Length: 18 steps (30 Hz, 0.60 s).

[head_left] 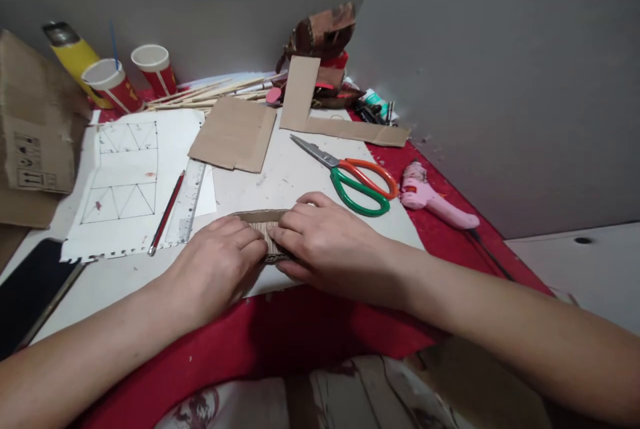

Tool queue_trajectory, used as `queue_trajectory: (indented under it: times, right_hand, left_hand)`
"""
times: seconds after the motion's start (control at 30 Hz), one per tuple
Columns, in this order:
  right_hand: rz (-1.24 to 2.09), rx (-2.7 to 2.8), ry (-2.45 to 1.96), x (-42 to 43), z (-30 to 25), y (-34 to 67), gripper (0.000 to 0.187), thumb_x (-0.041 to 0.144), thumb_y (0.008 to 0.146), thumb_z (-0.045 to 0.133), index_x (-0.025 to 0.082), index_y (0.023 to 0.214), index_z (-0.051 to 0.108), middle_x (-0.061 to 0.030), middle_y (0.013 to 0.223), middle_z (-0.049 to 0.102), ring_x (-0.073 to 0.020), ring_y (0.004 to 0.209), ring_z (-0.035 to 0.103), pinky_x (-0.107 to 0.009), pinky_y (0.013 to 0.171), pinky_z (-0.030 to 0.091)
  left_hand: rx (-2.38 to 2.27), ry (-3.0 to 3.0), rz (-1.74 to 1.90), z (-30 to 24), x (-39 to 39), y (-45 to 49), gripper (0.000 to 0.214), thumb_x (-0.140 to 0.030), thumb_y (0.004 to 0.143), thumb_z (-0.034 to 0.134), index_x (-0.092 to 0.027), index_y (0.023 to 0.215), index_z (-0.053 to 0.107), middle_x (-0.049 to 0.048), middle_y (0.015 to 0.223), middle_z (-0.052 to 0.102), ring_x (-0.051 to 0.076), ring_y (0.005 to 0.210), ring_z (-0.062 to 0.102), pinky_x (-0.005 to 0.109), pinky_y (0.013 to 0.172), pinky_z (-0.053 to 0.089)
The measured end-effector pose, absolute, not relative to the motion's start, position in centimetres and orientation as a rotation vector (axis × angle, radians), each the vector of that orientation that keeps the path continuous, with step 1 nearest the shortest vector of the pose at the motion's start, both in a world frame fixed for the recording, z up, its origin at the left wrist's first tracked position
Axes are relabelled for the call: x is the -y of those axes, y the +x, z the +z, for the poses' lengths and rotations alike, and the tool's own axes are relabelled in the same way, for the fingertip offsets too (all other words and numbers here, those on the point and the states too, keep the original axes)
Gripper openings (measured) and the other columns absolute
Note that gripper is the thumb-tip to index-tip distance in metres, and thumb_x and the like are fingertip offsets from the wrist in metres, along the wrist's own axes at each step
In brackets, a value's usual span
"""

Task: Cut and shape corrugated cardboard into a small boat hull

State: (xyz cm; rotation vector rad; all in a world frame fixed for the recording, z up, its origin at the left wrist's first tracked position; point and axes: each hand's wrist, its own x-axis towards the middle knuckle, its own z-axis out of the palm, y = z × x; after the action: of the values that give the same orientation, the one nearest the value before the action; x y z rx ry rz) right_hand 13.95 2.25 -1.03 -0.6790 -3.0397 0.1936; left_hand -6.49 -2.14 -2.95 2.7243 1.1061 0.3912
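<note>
Near the front edge of the white board, my left hand (220, 262) and my right hand (325, 235) grip a small piece of corrugated cardboard (265, 229) between them. Its ridged inner face shows between my fingers, and both ends are covered by my hands. Fingers of each hand are curled over it. Scissors (345, 172) with one orange and one green handle lie just beyond my right hand. A square cardboard piece (235, 132) and an L-shaped cardboard piece (300, 99) rest farther back.
Left of my hands are a pencil (167, 212), a clear ruler (193, 199) and a paper with drawn trusses (125, 169). A pink glue gun (437, 199) lies right. Paper cups (155, 69), wooden sticks (215, 92), a yellow bottle (75, 59) and a cardboard box (37, 129) stand behind.
</note>
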Motion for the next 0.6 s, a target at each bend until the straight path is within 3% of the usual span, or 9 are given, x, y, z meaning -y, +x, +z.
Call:
queue_trajectory:
  times: [0.17, 0.33, 0.47, 0.6]
  right_hand:
    - [0.223, 2.998, -0.681, -1.3, -1.3, 14.9, 0.02, 0.028, 0.089, 0.06, 0.013, 0.099, 0.066, -0.0087, 0.09, 0.064, -0.0231, 0.084, 0.053, -0.037, 0.079, 0.034]
    - [0.352, 3.067, -0.711, -1.3, -1.4, 14.6, 0.007, 0.018, 0.087, 0.058, 0.016, 0.087, 0.065, -0.0049, 0.083, 0.062, -0.0216, 0.08, 0.052, -0.036, 0.075, 0.033]
    - [0.241, 3.13, -0.729, -1.5, -1.4, 13.9, 0.014, 0.016, 0.088, 0.054, 0.017, 0.078, 0.064, -0.0055, 0.077, 0.061, -0.0224, 0.077, 0.052, -0.037, 0.072, 0.032]
    - [0.283, 3.027, -0.659, -1.4, -1.5, 14.5, 0.014, 0.024, 0.089, 0.057, 0.015, 0.086, 0.066, -0.0076, 0.082, 0.067, -0.0221, 0.08, 0.057, -0.042, 0.087, 0.037]
  left_hand:
    - [-1.074, 2.852, 0.426, -3.2, 2.5, -6.7, 0.022, -0.01, 0.091, 0.044, -0.013, 0.094, 0.065, 0.009, 0.092, 0.068, 0.023, 0.085, 0.057, 0.041, 0.086, 0.046]
    - [-1.083, 2.793, 0.321, -3.3, 2.3, -6.3, 0.016, -0.012, 0.09, 0.049, -0.016, 0.09, 0.065, 0.0057, 0.089, 0.065, 0.022, 0.082, 0.054, 0.039, 0.079, 0.047]
    - [-1.123, 2.755, 0.316, -3.1, 2.1, -6.0, 0.018, -0.009, 0.089, 0.048, -0.017, 0.081, 0.063, 0.0032, 0.08, 0.062, 0.021, 0.077, 0.052, 0.038, 0.079, 0.046]
    - [-1.137, 2.765, 0.345, -3.4, 2.4, -6.2, 0.015, -0.015, 0.089, 0.052, -0.017, 0.09, 0.066, 0.0056, 0.089, 0.065, 0.023, 0.084, 0.054, 0.039, 0.078, 0.046]
